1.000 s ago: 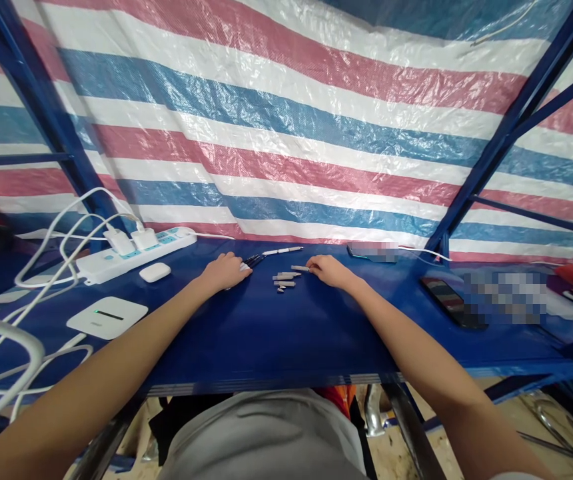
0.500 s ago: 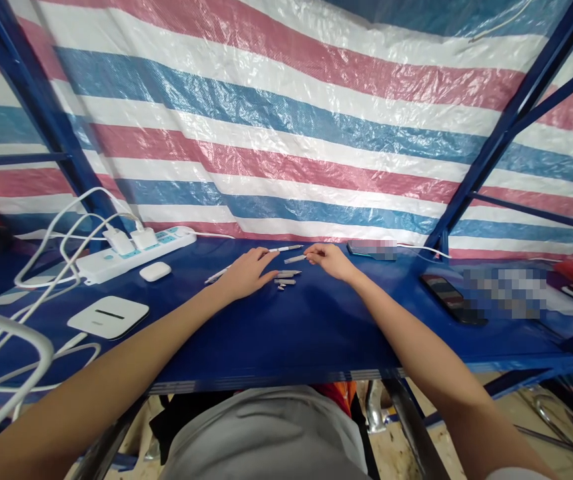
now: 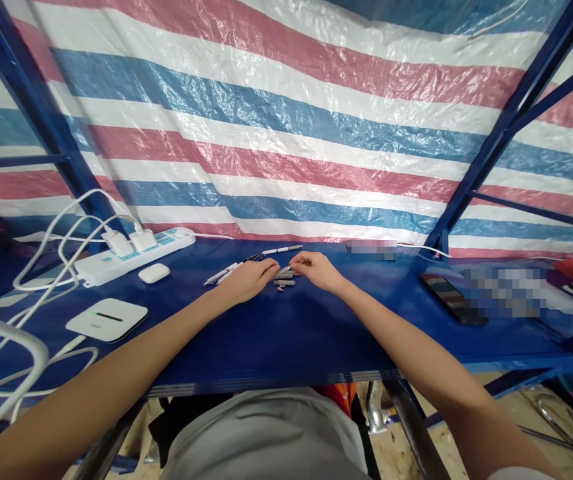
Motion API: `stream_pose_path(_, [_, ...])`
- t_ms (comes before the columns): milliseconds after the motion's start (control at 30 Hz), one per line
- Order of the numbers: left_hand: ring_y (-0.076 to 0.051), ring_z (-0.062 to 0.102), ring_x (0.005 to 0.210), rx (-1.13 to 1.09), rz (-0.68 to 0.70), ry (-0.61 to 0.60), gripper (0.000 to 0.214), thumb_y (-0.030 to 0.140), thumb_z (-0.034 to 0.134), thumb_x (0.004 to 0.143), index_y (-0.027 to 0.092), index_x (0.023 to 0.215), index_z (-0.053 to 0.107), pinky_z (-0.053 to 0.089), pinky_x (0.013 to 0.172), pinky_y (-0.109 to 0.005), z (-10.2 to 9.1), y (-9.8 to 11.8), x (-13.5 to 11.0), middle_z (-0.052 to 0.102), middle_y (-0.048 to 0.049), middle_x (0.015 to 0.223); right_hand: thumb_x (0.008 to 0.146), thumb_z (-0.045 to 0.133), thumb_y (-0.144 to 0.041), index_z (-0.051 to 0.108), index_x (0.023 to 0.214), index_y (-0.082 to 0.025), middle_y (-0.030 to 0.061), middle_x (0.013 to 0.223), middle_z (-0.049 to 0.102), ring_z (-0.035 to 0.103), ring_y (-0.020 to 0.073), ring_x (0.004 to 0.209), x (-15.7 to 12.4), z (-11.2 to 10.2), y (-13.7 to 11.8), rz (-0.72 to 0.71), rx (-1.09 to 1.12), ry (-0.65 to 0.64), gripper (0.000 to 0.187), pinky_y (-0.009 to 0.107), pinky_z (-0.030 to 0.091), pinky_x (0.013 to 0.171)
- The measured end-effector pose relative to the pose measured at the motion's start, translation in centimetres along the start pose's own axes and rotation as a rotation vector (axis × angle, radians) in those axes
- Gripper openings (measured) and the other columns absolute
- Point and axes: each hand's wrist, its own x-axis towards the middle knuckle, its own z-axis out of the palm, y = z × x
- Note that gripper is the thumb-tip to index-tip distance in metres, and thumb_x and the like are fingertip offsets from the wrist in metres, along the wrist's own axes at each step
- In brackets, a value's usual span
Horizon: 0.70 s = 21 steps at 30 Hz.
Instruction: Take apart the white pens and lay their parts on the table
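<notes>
My left hand (image 3: pixel 250 279) is closed, thumb and fingertips pinching one end of a short grey pen barrel (image 3: pixel 282 272). At the barrel's other end my right hand (image 3: pixel 317 269) is also closed in a pinch; the small part at its fingertips is hard to make out. Just below the fingers lie another grey pen barrel (image 3: pixel 284 283) and a tiny pen part (image 3: pixel 280 289). Behind the hands rests a white pen (image 3: pixel 281 250). Several white pens (image 3: pixel 220 274) lie left of my left hand, partly covered by it, with small dark pieces (image 3: pixel 254 257) behind.
On the left are a power strip (image 3: pixel 131 257) with plugs and looping white cables, a white earbud case (image 3: pixel 154 273) and a white square device (image 3: pixel 107 319). To the right lies a black phone (image 3: pixel 451 299). Blue frame posts (image 3: pixel 491 147) and a striped tarp (image 3: pixel 286 133) stand behind the blue table (image 3: pixel 286 340).
My right hand has moved down and left with the grey barrel, toward my left hand. My left hand's spread thumb and fingers have come together at the barrel, uncovering dark pieces behind.
</notes>
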Motion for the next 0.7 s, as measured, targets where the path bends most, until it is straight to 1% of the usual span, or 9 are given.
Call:
stream_pose_path(67, [-0.018,0.062,0.069,0.006,0.018,-0.012,0.034,0.049,0.038,0.097,0.023,0.109,0.058,0.039,0.059,-0.025,0.0,0.2,0.0,0.066,0.0003,0.081,0.085,0.05,-0.032,0.063,0.09,-0.015,0.004,0.083,0.067,0.063,0.0113,0.075,0.0,0.1,0.1,-0.015,-0.029,0.004,0.022,0.024,0.05,0.072])
stream_pose_path(133, [-0.019,0.062,0.071,0.025,0.039,-0.019,0.031,0.047,0.044,0.095,0.022,0.102,0.06,0.039,0.059,-0.025,0.2,0.1,0.0,0.066,-0.0006,0.081,0.087,0.046,-0.034,0.062,0.094,-0.016,0.0048,0.088,0.067,0.063,0.0113,0.077,0.0,0.2,0.1,-0.039,-0.073,-0.009,0.025,0.023,0.049,0.071])
stream_pose_path(200, [-0.02,0.063,0.079,0.047,0.062,-0.02,0.027,0.039,0.041,0.097,0.021,0.1,0.06,0.04,0.064,-0.026,0.4,-0.2,0.1,0.066,-0.0024,0.088,0.089,0.043,-0.035,0.061,0.097,-0.016,0.005,0.088,0.067,0.063,0.0115,0.078,-0.2,0.2,0.0,-0.069,-0.138,-0.039,0.028,0.023,0.048,0.07])
stream_pose_path(300, [-0.02,0.063,0.09,0.086,0.091,-0.018,0.026,0.031,0.037,0.099,0.021,0.109,0.059,0.042,0.069,-0.026,0.7,-0.6,0.0,0.066,-0.004,0.1,0.09,0.044,-0.036,0.062,0.099,-0.017,0.0046,0.09,0.068,0.061,0.0127,0.08,-0.6,0.1,-0.1,-0.141,-0.266,-0.115,0.028,0.024,0.045,0.072])
stream_pose_path(367, [-0.02,0.063,0.09,0.12,0.115,-0.025,0.026,0.031,0.038,0.099,0.022,0.114,0.058,0.042,0.068,-0.026,0.8,-0.7,-0.1,0.066,-0.0041,0.101,0.091,0.046,-0.036,0.064,0.098,-0.018,0.0052,0.093,0.068,0.061,0.0135,0.082,-0.8,0.1,-0.1,-0.207,-0.359,-0.182,0.026,0.025,0.043,0.075])
stream_pose_path(467, [-0.021,0.064,0.083,0.178,0.16,-0.049,0.027,0.034,0.041,0.099,0.022,0.118,0.057,0.04,0.061,-0.026,1.0,-0.5,-0.3,0.065,-0.004,0.094,0.093,0.044,-0.035,0.064,0.096,-0.016,0.008,0.095,0.067,0.059,0.0144,0.084,-0.9,0.2,0.0,-0.291,-0.492,-0.262,0.028,0.027,0.041,0.078])
stream_pose_path(567, [-0.022,0.064,0.08,0.226,0.184,-0.059,0.028,0.032,0.04,0.099,0.02,0.119,0.056,0.038,0.057,-0.027,0.9,-0.2,-0.5,0.064,-0.0049,0.088,0.095,0.04,-0.037,0.063,0.098,-0.013,0.0099,0.095,0.065,0.058,0.0153,0.086,-1.0,0.2,-0.1,-0.344,-0.608,-0.281,0.033,0.027,0.04,0.079])
stream_pose_path(700, [-0.022,0.064,0.082,0.247,0.178,-0.053,0.026,0.03,0.037,0.1,0.02,0.116,0.055,0.038,0.058,-0.028,0.5,0.4,-0.6,0.064,-0.0056,0.091,0.096,0.035,-0.037,0.061,0.097,-0.011,0.0114,0.094,0.062,0.057,0.016,0.087,-1.2,-0.1,-0.8,-0.375,-0.734,-0.247,0.037,0.027,0.04,0.08])
